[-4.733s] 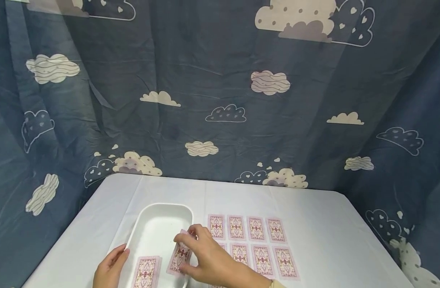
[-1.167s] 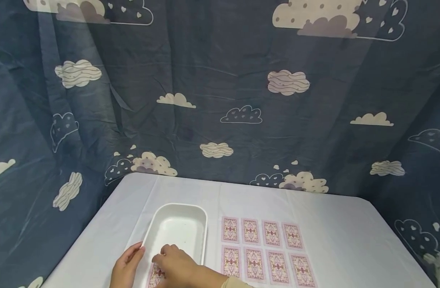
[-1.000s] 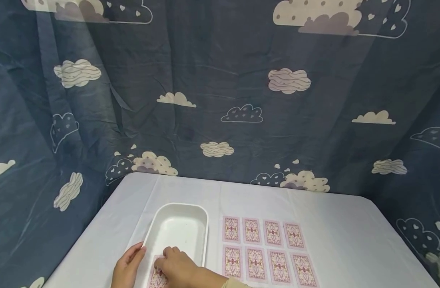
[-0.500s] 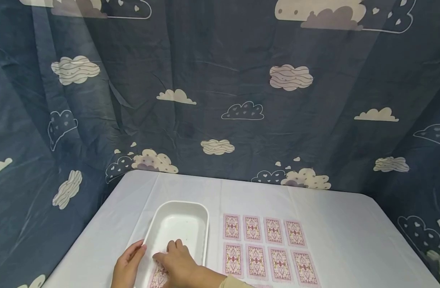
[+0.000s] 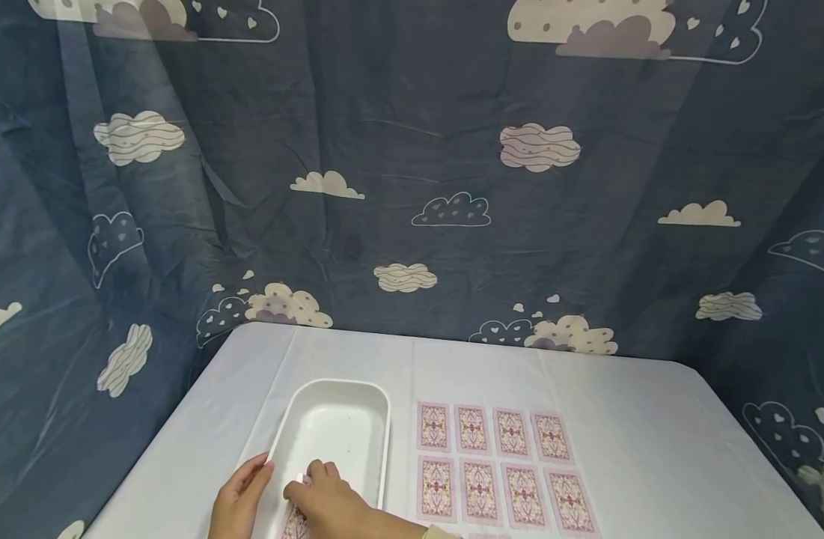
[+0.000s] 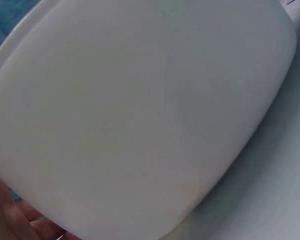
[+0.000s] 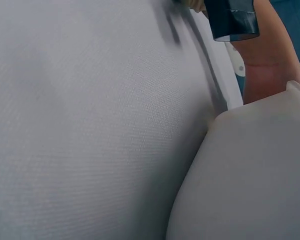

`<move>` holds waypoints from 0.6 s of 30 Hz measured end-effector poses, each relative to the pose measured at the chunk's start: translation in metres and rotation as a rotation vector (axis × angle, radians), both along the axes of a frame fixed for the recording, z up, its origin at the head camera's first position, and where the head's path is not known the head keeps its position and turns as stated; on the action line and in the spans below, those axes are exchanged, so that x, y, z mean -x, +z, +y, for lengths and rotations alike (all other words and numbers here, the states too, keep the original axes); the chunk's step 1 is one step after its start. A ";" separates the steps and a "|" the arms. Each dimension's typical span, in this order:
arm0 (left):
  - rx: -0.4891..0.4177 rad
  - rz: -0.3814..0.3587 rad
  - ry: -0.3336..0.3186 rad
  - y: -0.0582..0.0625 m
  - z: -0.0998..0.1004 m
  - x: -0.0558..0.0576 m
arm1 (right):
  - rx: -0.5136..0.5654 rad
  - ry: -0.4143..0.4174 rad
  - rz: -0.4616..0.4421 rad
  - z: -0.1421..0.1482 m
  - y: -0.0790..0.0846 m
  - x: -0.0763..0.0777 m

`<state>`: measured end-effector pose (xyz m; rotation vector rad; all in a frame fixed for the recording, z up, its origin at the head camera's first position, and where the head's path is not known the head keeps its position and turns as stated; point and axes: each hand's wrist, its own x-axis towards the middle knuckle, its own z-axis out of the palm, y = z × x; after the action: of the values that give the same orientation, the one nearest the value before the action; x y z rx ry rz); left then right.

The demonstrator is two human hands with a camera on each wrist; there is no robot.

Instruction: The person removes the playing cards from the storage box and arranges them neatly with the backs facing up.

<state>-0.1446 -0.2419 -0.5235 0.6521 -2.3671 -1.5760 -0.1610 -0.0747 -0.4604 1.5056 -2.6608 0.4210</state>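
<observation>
In the head view a white tray (image 5: 385, 464) stands left of centre on the table. My left hand (image 5: 239, 495) grips its left rim between thumb and fingers. Inside the tray's near part, my right hand (image 5: 334, 501) pinches a playing card with a patterned red-and-pink back (image 5: 294, 522); a small white edge shows by the fingertips. The hand covers most of what lies there, so I cannot tell how many cards are stacked. In the left wrist view the tray's outer wall (image 6: 140, 120) fills most of the picture, with fingers (image 6: 22, 220) at lower left.
Right of the tray, playing cards lie face down in rows, among them a far-row card (image 5: 433, 427) and a nearer one (image 5: 479, 491). More are cut off at the bottom edge. A white cloth covers the table (image 5: 654, 449); a dark cloud-print curtain (image 5: 358, 239) hangs behind.
My right hand has brought a card from the tray's right side to the card at its left. Over the last second it shifts only slightly there. The left hand keeps hold of the rim.
</observation>
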 end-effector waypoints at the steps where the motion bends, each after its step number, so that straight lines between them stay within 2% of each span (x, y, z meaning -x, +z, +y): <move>1: -0.001 0.009 0.007 0.001 0.001 0.000 | 0.006 0.007 0.006 0.000 0.000 0.000; 5: -0.027 0.039 0.001 0.026 0.011 -0.009 | 0.001 0.010 0.051 0.000 0.002 0.000; 8: -0.054 0.051 -0.012 0.040 0.018 -0.015 | 0.033 -0.016 0.000 0.005 0.008 0.000; 10: -0.055 0.048 -0.028 0.047 0.019 -0.017 | 0.094 -0.029 -0.052 0.010 0.016 0.001; 14: -0.050 0.026 -0.035 0.053 0.019 -0.018 | 0.255 -0.014 -0.085 0.029 0.036 0.005; 18: -0.067 0.001 -0.044 0.055 0.017 -0.019 | 0.326 0.014 -0.061 0.058 0.052 0.008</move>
<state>-0.1253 -0.2252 -0.4682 0.6167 -2.3526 -1.6801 -0.1685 -0.0168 -0.4083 1.4306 -2.4698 0.8654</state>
